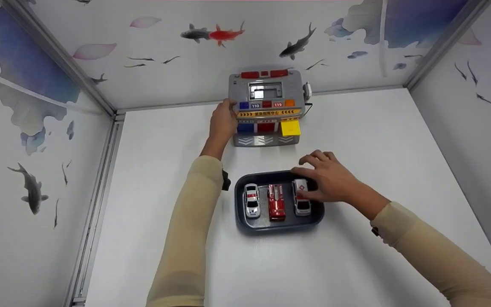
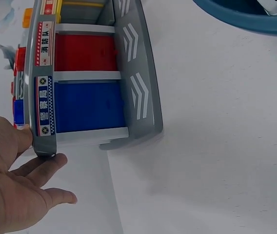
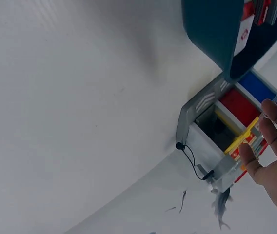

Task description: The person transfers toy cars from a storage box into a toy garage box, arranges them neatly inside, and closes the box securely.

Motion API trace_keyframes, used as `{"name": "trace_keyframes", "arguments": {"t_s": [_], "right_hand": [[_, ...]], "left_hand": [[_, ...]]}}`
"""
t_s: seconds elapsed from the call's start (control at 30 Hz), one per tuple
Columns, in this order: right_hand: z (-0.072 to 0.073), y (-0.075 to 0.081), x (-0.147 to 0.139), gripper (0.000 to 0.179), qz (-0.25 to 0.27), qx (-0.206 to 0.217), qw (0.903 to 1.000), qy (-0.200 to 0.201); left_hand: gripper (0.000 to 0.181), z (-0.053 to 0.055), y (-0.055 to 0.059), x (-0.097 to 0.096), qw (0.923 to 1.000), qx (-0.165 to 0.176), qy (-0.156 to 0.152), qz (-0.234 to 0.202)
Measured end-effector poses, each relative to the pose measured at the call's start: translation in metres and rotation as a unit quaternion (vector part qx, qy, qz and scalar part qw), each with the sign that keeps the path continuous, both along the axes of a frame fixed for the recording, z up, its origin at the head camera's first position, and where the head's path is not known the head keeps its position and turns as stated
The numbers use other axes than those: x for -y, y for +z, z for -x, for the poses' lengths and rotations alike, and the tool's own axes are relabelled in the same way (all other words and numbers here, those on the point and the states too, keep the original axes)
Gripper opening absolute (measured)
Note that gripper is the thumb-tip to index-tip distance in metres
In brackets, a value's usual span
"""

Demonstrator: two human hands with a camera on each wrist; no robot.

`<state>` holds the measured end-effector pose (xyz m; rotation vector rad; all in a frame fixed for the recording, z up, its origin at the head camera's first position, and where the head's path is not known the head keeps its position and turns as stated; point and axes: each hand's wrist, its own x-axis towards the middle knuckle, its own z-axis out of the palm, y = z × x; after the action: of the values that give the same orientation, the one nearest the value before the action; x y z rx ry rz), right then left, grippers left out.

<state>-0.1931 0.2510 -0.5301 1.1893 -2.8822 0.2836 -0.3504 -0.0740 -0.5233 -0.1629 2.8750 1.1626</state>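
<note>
A grey toy garage (image 1: 267, 91) with blue, red and yellow doors stands at the back wall. My left hand (image 1: 224, 121) holds its left side; in the left wrist view the fingers lie on both sides of the roof's corner. The yellow door (image 1: 290, 128) is swung up; the blue door (image 2: 89, 106) and red door (image 2: 86, 52) are down. In front, a dark blue tray (image 1: 257, 230) holds a white police car (image 1: 252, 204), a red fire truck (image 1: 276, 207) and a white ambulance (image 1: 303, 207). My right hand (image 1: 328, 179) is over the tray's right side, fingers spread, thumb over the ambulance.
The white table (image 1: 164, 170) is bounded by panels printed with fish, and a metal rail (image 1: 96, 213) runs along the left edge. A black cord (image 3: 193, 163) hangs on the garage's right side, beside a small white part (image 1: 307, 91).
</note>
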Motion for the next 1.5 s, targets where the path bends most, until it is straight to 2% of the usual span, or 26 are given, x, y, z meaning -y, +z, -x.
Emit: {"name": "trace_keyframes", "arguments": {"t_s": [0.17, 0.4, 0.73, 0.93, 1.3, 1.5], "right_hand": [[-0.018, -0.014, -0.004, 0.063, -0.024, -0.008, 0.9996, 0.015], [-0.032, -0.029, -0.005, 0.076, -0.083, -0.011, 0.9965, 0.009], [-0.035, -0.038, 0.005, 0.088, -0.115, -0.014, 0.9931, -0.013], [-0.033, -0.042, 0.013, 0.084, -0.14, -0.019, 0.9899, -0.016], [-0.029, -0.042, 0.015, 0.081, -0.111, 0.009, 0.9935, -0.024], [-0.023, -0.023, 0.015, 0.079, -0.066, 0.039, 0.9964, -0.035]], "left_hand": [[0.035, -0.001, -0.001, -0.002, 0.9999, 0.013, 0.002, 0.006], [0.034, -0.001, -0.002, -0.003, 0.9999, 0.015, 0.005, 0.003], [0.034, -0.001, 0.0, -0.003, 0.9999, 0.005, 0.001, 0.011], [0.036, 0.0, 0.001, -0.004, 0.9999, 0.011, 0.001, 0.009], [0.035, -0.001, 0.004, -0.005, 1.0, 0.005, 0.002, 0.008], [0.036, 0.001, 0.004, -0.005, 0.9999, 0.011, 0.006, 0.007]]}}
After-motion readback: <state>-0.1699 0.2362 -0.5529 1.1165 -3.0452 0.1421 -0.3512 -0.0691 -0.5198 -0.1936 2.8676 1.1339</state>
